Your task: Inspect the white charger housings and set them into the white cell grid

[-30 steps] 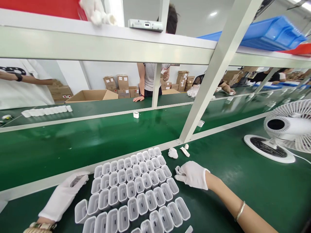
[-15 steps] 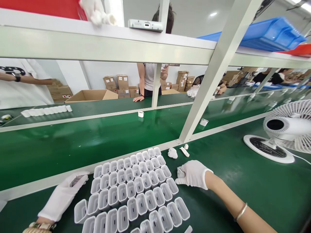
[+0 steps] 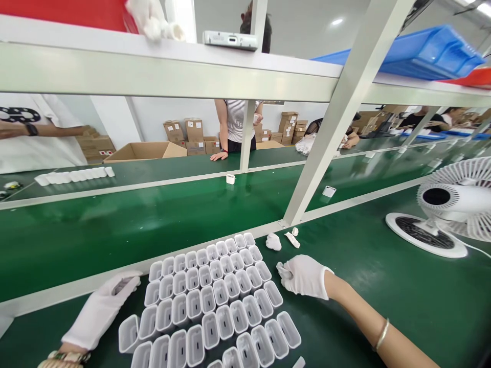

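Rows of small, open-topped translucent white plastic cups, each with a dark slot in its floor, stand on the green bench. At the left of the rows rests my left hand in a white glove, its fingers stretched towards the back-row cups and holding nothing. My right hand, also gloved, lies just right of the rows with fingers curled together. Nothing shows between them. Behind it on the bench are a crumpled white piece and a torn white scrap.
A green conveyor belt carries small white cases. A slanted metal post rises behind my right hand, under a shelf. A white fan stands at right. Across the belt, a person leans a hand on the far bench.
The fingers of my right hand have drawn together, while my left hand keeps its place. On the belt, the white cases have shifted to the right.
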Available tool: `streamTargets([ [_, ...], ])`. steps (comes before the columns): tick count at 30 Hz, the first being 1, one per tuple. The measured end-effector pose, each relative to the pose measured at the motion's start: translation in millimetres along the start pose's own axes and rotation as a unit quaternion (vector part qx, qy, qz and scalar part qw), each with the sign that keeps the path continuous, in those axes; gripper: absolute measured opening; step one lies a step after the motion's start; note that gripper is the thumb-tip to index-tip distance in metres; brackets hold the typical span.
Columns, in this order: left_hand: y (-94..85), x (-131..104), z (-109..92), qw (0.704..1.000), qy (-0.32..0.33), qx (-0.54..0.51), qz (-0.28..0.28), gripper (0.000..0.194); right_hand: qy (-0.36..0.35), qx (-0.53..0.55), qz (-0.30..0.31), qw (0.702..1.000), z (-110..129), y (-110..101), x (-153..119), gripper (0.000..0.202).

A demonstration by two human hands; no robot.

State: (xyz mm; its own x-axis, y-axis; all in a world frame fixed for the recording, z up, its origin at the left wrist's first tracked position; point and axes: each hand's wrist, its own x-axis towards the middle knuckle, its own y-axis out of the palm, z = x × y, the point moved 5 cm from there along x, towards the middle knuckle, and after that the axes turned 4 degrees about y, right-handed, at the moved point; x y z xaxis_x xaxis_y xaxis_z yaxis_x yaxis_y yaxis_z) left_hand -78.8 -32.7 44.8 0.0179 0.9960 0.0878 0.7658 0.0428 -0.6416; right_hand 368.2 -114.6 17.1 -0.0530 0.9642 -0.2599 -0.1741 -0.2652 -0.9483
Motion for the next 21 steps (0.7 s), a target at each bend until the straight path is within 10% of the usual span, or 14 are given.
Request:
streamTargets([
  [21, 3.0, 2, 2, 1.0, -0.023, 0.009, 0.008, 0.037, 0.055, 0.012, 0.069, 0.996, -5, -15, -4, 0.055],
])
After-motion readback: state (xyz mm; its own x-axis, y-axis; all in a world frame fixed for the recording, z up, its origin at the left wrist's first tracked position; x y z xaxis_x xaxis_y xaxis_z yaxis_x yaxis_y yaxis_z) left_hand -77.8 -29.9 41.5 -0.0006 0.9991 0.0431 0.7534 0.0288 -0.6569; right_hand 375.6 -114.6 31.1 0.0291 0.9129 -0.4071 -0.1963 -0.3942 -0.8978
